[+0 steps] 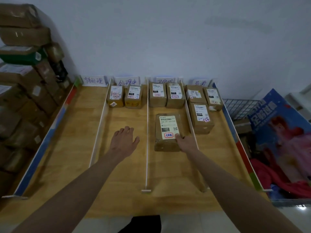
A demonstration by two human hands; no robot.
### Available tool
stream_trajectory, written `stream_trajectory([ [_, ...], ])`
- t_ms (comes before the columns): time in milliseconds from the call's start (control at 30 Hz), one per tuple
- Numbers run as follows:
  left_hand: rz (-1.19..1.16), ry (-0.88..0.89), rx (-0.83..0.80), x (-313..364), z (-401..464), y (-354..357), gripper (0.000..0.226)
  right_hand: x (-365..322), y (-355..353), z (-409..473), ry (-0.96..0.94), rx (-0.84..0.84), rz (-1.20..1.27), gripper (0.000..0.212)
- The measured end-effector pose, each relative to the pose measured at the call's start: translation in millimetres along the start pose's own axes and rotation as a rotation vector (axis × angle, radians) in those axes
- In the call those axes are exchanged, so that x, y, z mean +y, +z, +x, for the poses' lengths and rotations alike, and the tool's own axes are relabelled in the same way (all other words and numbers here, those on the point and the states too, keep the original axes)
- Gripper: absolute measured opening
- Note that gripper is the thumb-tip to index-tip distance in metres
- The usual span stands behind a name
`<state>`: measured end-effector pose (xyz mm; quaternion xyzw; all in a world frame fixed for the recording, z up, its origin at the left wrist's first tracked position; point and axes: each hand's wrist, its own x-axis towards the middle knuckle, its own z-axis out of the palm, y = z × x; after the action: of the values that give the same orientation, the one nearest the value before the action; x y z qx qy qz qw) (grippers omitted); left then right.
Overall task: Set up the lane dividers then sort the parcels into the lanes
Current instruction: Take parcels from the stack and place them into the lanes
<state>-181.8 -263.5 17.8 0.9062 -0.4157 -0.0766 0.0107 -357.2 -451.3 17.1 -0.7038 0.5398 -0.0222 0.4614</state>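
Right hand: on the near right corner of a cardboard parcel, thumb on the top face by the label, other fingers hidden round the corner, so whether it grips or merely pushes cannot be told.

Left hand: fingers spread and relaxed, holding nothing, over the second lane; contact with the bench unclear.

Parcel in hand: taped brown carton, white shipping label uppermost with a red-ringed mark. Lies flat in the third lane, apart from the middle divider on its left and near the right divider. Long axis runs along the lane toward the wall; label text reads upright from the near end.

Handling, as judged: stiff, probably light, tape faces somewhat slick; best taken across the short sides, or slid from the near edge.

Lanes: two parcels at the far end of the second, two more in the third, three in the fourth; the first, bounded by the left divider, holds none.

Beyond: handwritten lane cards against the wall; stacked cartons at left.
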Motion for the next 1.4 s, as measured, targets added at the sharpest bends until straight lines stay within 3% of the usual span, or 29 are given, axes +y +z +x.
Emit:
stream_trajectory([
  [533, -0.055, -0.039, -0.098, -24, 152, 55, 0.053, -56, 60, 180, 0.082, -0.099, 0.008, 0.043],
  [1133, -0.064, -0.041, -0.12, -37, 146, 76, 0.054, -74, 82, 205, 0.154, -0.046, -0.019, 0.05],
  [1267, -0.057, -0.044, -0.12, -42, 125, 67, 0.055, -80, 75, 168, 0.041, 0.027, -0.113, 0.047],
  [1400, -0.073, -0.049, -0.091, -53, 93, 46, 0.055, -84, 69, 111, -0.227, 0.063, -0.407, 0.042],
])
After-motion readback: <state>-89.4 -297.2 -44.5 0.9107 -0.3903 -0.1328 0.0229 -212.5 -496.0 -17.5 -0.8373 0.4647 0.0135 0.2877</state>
